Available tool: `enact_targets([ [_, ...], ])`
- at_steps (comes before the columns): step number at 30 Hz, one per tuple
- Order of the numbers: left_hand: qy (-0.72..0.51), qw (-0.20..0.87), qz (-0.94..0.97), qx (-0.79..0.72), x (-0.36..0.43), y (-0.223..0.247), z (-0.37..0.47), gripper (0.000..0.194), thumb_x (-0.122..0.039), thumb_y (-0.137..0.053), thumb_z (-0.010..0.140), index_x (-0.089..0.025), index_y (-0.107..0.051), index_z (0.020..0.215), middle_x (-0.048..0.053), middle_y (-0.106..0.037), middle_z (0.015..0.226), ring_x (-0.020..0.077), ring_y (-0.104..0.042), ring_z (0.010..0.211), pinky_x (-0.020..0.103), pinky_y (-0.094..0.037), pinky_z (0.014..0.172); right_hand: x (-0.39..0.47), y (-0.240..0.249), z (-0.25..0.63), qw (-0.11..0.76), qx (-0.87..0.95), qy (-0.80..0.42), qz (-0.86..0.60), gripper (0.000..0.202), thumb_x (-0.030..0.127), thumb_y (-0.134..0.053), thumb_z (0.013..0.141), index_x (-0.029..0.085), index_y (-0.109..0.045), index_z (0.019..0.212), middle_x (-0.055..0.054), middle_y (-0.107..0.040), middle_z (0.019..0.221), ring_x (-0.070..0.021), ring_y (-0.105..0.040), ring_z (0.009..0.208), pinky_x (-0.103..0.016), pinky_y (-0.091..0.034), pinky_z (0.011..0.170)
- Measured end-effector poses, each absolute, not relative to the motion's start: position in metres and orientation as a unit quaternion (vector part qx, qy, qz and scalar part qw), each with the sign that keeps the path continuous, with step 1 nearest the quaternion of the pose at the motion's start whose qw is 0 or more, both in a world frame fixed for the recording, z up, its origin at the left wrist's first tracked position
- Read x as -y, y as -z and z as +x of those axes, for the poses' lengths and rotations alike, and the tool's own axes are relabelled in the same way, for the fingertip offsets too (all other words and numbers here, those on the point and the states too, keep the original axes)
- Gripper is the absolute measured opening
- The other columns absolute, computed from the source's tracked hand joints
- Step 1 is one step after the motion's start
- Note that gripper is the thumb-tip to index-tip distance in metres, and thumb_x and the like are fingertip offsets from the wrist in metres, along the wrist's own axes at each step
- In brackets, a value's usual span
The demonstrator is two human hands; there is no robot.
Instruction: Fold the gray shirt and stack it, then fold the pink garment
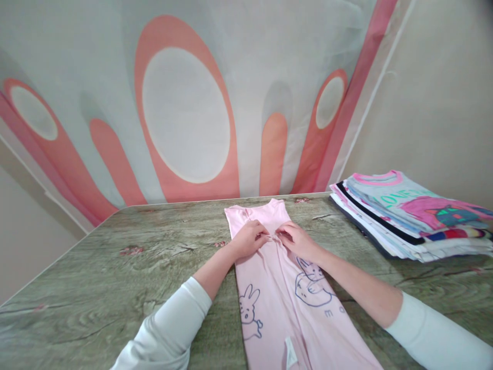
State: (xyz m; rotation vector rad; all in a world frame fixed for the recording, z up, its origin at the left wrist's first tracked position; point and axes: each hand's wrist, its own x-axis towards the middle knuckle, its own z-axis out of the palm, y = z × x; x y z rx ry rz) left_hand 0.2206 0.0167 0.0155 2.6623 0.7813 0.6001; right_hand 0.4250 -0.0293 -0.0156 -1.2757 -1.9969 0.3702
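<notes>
A pink garment with dark blue rabbit drawings (277,293) lies lengthwise on the table, its sides turned in toward a middle line. Its narrower far end reaches close to the table's back edge. My left hand (250,237) pinches the cloth near the middle line, fingers bent and closed. Just to its right, my right hand (298,240) also pinches the gathered cloth between thumb and fingers. The two hands are close together with a small gap between them. A white label (290,353) shows on the garment near the bottom of the view.
A stack of folded clothes (404,221) stands at the right, topped by a grey shirt with pink trim (393,187). The wood-patterned table (115,267) ends at a wall hanging (188,113) with coral and white shapes.
</notes>
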Motion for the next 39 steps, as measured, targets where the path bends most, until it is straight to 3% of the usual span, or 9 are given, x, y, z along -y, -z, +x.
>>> enact_targets([
  [6,-0.225,0.162,0.914,-0.296,-0.02,-0.012,0.22,0.011,-0.022,-0.053,0.083,-0.015,-0.062,0.083,0.004,-0.057,0.08,0.0163,-0.053,0.081,0.028,-0.042,0.077,0.046,0.002,0.426,0.339,0.77,-0.12,-0.528,0.009,0.021,-0.052,0.08,0.017,-0.057,0.086,-0.005,-0.058,0.09,-0.0166,-0.055,0.085,-0.03,-0.042,0.078],
  [12,-0.22,0.098,0.942,-0.234,-0.015,-0.013,0.225,0.023,-0.023,-0.051,0.086,-0.02,-0.059,0.107,0.007,-0.056,0.104,0.0189,-0.049,0.099,0.032,-0.038,0.088,0.075,-0.01,0.408,0.239,0.76,-0.057,-0.602,0.013,0.029,-0.052,0.081,0.021,-0.059,0.074,-0.002,-0.059,0.079,-0.0146,-0.056,0.069,-0.026,-0.038,0.064],
  [16,-0.184,0.047,0.956,-0.223,-0.012,-0.015,0.232,0.02,-0.027,-0.048,0.089,-0.023,-0.062,0.102,0.006,-0.057,0.104,0.0205,-0.048,0.101,0.035,-0.036,0.088,0.077,-0.01,0.4,0.197,0.725,-0.048,-0.658,0.016,0.036,-0.056,0.076,0.021,-0.062,0.073,-0.002,-0.063,0.077,-0.016,-0.057,0.065,-0.026,-0.034,0.057],
  [23,-0.164,0.013,0.957,-0.238,-0.012,-0.013,0.231,0.02,-0.028,-0.05,0.088,-0.022,-0.065,0.099,0.007,-0.059,0.096,0.0203,-0.049,0.096,0.034,-0.037,0.083,0.07,-0.006,0.398,0.198,0.685,-0.077,-0.697,0.009,0.03,-0.06,0.068,0.023,-0.066,0.067,-0.002,-0.067,0.073,-0.0168,-0.059,0.063,-0.026,-0.032,0.054],
  [30,-0.164,0.047,0.95,-0.26,-0.014,-0.008,0.232,0.022,-0.026,-0.046,0.089,-0.021,-0.065,0.099,0.006,-0.059,0.095,0.0177,-0.053,0.091,0.03,-0.041,0.081,0.068,-0.008,0.405,0.208,0.672,-0.162,-0.692,0.009,0.027,-0.058,0.066,0.024,-0.066,0.064,0.001,-0.065,0.064,-0.0141,-0.055,0.058,-0.024,-0.029,0.051],
  [39,-0.162,0.032,0.948,-0.273,-0.013,-0.007,0.234,0.022,-0.024,-0.046,0.089,-0.02,-0.064,0.101,0.006,-0.058,0.094,0.0174,-0.054,0.089,0.028,-0.042,0.079,0.064,-0.005,0.416,0.221,0.7,-0.25,-0.631,0.017,0.03,-0.054,0.07,0.02,-0.067,0.068,0.001,-0.064,0.061,-0.0118,-0.053,0.055,-0.022,-0.032,0.051],
])
